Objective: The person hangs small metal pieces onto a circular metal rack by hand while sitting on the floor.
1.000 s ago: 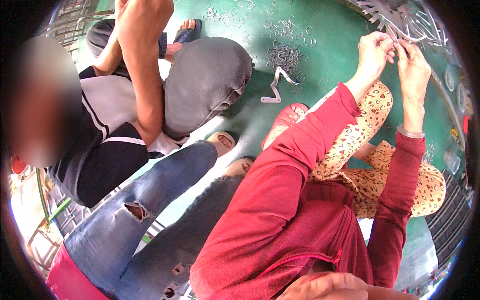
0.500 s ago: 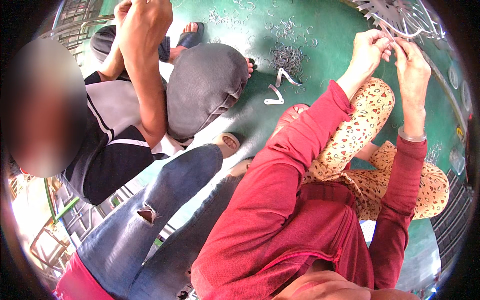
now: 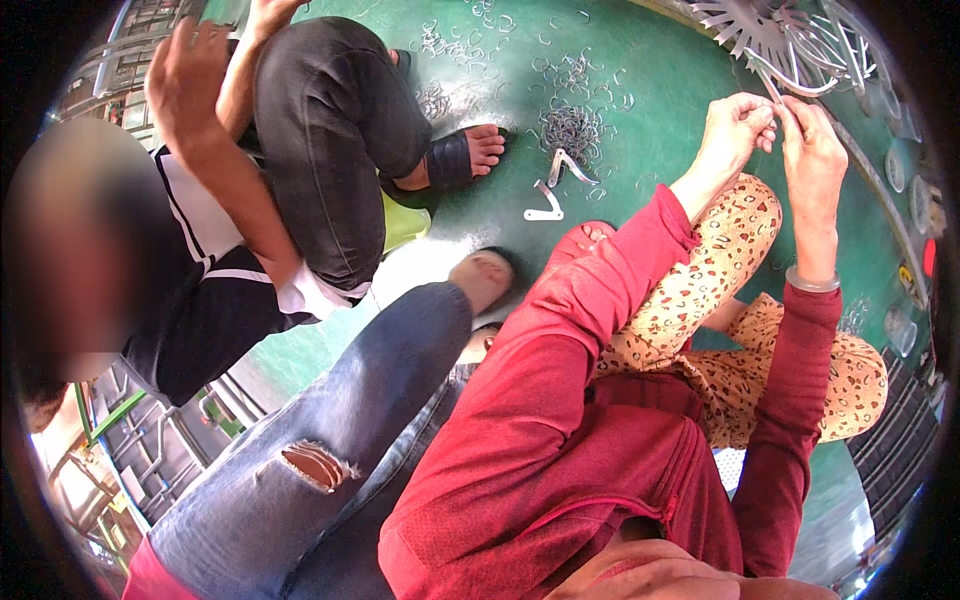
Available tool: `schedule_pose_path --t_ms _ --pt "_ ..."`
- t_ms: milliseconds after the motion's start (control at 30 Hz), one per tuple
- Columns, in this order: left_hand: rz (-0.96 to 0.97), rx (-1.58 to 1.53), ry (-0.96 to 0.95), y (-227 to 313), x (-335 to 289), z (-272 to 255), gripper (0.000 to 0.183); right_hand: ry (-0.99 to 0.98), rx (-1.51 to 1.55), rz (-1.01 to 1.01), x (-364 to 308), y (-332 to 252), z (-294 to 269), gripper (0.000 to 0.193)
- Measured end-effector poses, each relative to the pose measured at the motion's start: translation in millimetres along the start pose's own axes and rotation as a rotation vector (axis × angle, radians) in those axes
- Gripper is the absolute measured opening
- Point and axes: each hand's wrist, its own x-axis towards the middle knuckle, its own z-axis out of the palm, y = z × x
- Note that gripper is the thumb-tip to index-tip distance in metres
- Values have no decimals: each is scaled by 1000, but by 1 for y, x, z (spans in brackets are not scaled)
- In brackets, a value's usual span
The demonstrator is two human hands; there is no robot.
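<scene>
My left hand (image 3: 738, 130) and my right hand (image 3: 813, 150) are close together at the upper right, above my bent knees. Both have their fingers closed in a pinch. Between the fingertips of my right hand is a thin pale strip (image 3: 771, 88), which slants up toward a fan of toothed white pieces (image 3: 745, 22). My left fingertips press together beside it; whatever small thing they hold is hidden. To the left, a pile of small dark curved pieces (image 3: 572, 130) lies on the green floor, with two silver V-shaped metal pieces (image 3: 545, 205) just below it.
A co-worker's raised hand (image 3: 190, 85) and dark trouser leg (image 3: 320, 150) are at the upper left. Another person's torn jeans (image 3: 330, 400) stretch along my left side. Clear round plastic containers (image 3: 900, 330) and a dark slatted surface (image 3: 905, 425) lie to the right.
My hands stay pinched together, appearing slightly lower and further left. The co-worker's leg has shifted, showing a sandalled foot, and their hands have moved apart. The jeans-clad leg has shifted too.
</scene>
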Motion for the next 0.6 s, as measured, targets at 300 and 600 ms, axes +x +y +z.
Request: schedule_pose_path --t_ms 300,600 --pt "37 85 -65 10 5 -7 11 14 0 -36 -1 1 3 14" --pt "138 284 -67 8 7 -3 10 -11 78 -5 -2 -1 -4 13"
